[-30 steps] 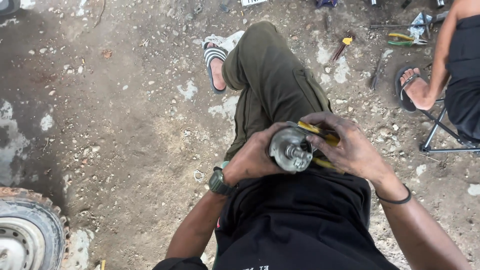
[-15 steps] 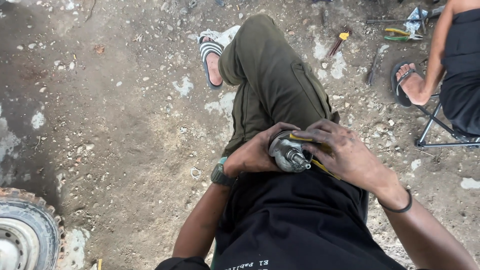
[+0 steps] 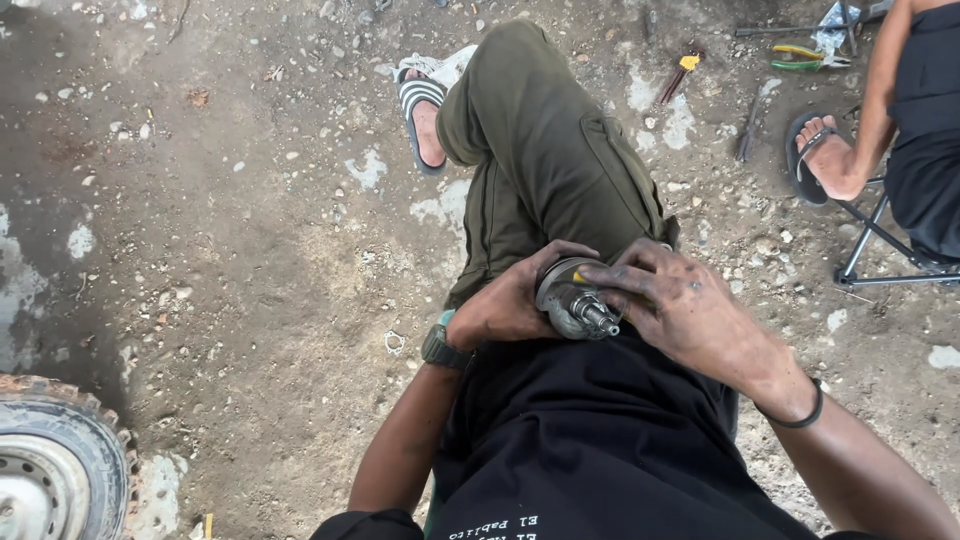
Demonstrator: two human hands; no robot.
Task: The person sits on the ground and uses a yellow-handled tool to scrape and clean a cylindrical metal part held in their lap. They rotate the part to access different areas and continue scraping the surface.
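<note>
A round grey metal part [image 3: 578, 300] with a short threaded shaft sticking out of its middle sits in the person's lap, above the black shirt and against the olive trouser leg [image 3: 545, 160]. The left hand [image 3: 510, 305] is clenched around the part's left side, fingers curled over its rim. The right hand [image 3: 680, 305], smeared with dark grease, grasps it from the right, fingertips resting on the rim close to the shaft. A sliver of yellow shows just under the right fingers; what it belongs to cannot be told.

A dark wristwatch [image 3: 440, 347] sits on the left wrist and a thin black band [image 3: 800, 412] circles the right wrist. The raised leg ends in a foot wearing a black-and-white striped sandal [image 3: 420, 115], planted on the dirt floor [image 3: 250, 250], which is scattered with small stones and pale patches.

At the floor's lower left corner a worn tyre on a light rim [image 3: 45, 470] shows in part. Toward the upper right, another person's bare foot rests on a dark sandal [image 3: 820, 160] beside the metal legs of a stool [image 3: 880, 250]. Hand tools with yellow and green grips [image 3: 800, 55] lie on the floor near the top right edge.
</note>
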